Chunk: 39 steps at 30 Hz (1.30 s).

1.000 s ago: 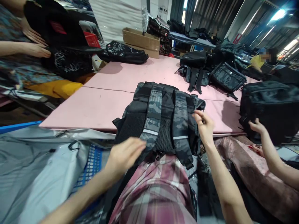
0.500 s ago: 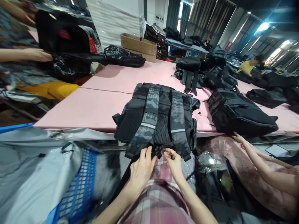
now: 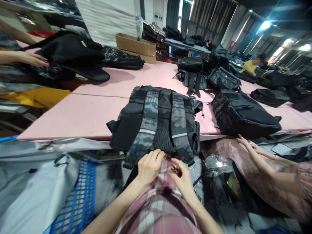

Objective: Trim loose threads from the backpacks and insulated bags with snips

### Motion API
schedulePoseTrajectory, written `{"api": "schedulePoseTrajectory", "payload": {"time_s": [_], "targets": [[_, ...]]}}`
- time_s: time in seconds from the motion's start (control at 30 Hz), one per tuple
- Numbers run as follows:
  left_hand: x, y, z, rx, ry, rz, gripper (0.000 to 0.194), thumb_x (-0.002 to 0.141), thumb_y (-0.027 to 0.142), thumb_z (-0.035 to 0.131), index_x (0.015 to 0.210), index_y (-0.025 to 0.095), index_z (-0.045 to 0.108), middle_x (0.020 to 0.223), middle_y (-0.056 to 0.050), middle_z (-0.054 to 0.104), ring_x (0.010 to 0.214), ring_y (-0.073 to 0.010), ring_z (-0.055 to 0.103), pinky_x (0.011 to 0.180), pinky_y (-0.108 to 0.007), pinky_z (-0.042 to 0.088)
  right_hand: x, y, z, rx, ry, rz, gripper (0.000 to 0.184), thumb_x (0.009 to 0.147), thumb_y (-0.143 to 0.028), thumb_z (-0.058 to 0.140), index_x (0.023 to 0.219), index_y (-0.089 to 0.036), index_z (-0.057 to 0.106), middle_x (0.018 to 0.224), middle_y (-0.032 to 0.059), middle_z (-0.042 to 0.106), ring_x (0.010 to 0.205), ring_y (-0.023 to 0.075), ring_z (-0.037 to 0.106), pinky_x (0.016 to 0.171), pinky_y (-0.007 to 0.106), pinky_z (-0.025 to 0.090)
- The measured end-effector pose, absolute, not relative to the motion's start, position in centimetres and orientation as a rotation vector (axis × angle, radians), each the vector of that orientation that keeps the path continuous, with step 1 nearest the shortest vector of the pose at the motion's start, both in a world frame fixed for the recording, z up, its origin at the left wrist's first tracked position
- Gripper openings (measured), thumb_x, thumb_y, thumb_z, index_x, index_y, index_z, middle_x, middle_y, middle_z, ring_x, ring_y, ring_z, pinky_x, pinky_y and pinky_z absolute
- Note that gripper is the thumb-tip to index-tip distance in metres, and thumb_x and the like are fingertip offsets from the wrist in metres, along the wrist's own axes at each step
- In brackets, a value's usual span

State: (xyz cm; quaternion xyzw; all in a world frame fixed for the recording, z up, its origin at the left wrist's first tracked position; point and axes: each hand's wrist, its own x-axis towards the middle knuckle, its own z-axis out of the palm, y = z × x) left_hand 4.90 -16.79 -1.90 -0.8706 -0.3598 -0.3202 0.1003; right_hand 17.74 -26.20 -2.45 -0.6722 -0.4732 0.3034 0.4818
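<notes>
Head view: backpack point(image 3: 162, 133); L hand point(image 3: 149, 166) near edge, R hand point(image 3: 183, 179) beside; grips curled, hold unclear; steady w/ L.

The single view comes from a camera worn on the head, above the person's plaid garment point(image 3: 158, 214), facing forward and down across the table point(image 3: 83, 117). The left hand point(image 3: 149, 166) and right hand point(image 3: 181, 180) are near it, low in the frame, the backpack point(image 3: 163, 131) just beyond. Its wide reach takes in a co-worker's hand point(image 3: 34, 59) at left, another's arm point(image 3: 275, 173) at right and, far off above, the curtains point(image 3: 203, 19).
</notes>
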Motion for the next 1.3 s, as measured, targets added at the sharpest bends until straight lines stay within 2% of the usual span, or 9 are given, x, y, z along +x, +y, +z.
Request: {"api": "schedulePoseTrajectory", "payload": {"time_s": [0.07,0.13,0.3,0.43,0.53,1.03,1.3], "targets": [[4.7,-16.7,-2.3,-2.565,-1.001,-0.987,0.012,0.084,0.016,0.052,0.091,0.017,0.062,0.088,-0.003,0.066,0.073,-0.0141,0.059,0.063,-0.025,0.039,18.5,-27.1,-1.2,-1.703,-1.37,0.556,0.052,0.072,-0.029,0.064,0.121,-0.019,0.049,0.086,0.0034,0.063,0.077,0.0185,0.058,0.073,0.031,0.046],[4.6,-16.8,-2.5,-2.594,-1.012,-0.958,0.013,0.084,0.014,0.051,0.092,0.016,0.061,0.085,-0.004,0.065,0.073,-0.0144,0.058,0.064,-0.025,0.039,19.5,-27.1,0.1,-1.735,-1.557,0.316,0.057,0.075,-0.035,0.063,0.124,-0.016,0.043,0.091,0.0066,0.06,0.082,0.0213,0.055,0.074,0.034,0.044],[4.7,-17.2,-2.1,-2.755,-1.18,-0.989,0.015,0.087,0.017,0.044,0.09,0.015,0.058,0.081,-0.003,0.061,0.074,-0.0135,0.057,0.064,-0.023,0.04,21.5,-24.6,1.7,-1.792,-1.806,-0.083,0.035,0.082,-0.039,0.056,0.105,-0.013,0.052,0.096,0.01,0.058,0.084,0.0228,0.049,0.073,0.035,0.04],[4.6,-17.1,-0.9,-3.004,-1.424,-1.054,0.019,0.087,0.021,0.039,0.078,0.016,0.056,0.075,-0.001,0.057,0.067,-0.0109,0.054,0.061,-0.02,0.04,21.9,-23.2,1.5,-1.745,-1.894,-0.263,0.016,0.084,-0.031,0.055,0.092,-0.017,0.057,0.092,0.0069,0.059,0.08,0.0193,0.047,0.068,0.031,0.036],[4.5,-17.1,0.2,-3.154,-1.551,-1.081,0.018,0.085,0.021,0.04,0.075,0.017,0.054,0.074,0.0,0.055,0.064,-0.0102,0.053,0.057,-0.019,0.039,21.8,-23.2,1.2,-1.675,-1.906,-0.386,0.012,0.084,-0.03,0.057,0.086,-0.019,0.06,0.086,0.0041,0.06,0.074,0.0169,0.046,0.064,0.03,0.031],[5.0,-17.3,-0.6,-3.128,-1.644,-1.133,0.018,0.084,0.025,0.041,0.075,0.018,0.056,0.073,0.0,0.055,0.064,-0.0109,0.052,0.058,-0.02,0.038,21.3,-23.2,1.9,-1.73,-2.004,-0.511,0.016,0.085,-0.034,0.055,0.087,-0.019,0.061,0.084,0.0036,0.06,0.071,0.0166,0.042,0.062,0.032,0.027],[4.9,-17.8,0.4,-3.163,-1.676,-1.05,0.023,0.084,0.027,0.038,0.075,0.017,0.057,0.074,-0.002,0.058,0.065,-0.0112,0.054,0.059,-0.02,0.038,21.1,-23.1,1.7,-1.729,-2.049,-0.561,0.011,0.084,-0.028,0.056,0.081,-0.018,0.06,0.08,0.0025,0.059,0.07,0.0166,0.042,0.061,0.032,0.026]]}}
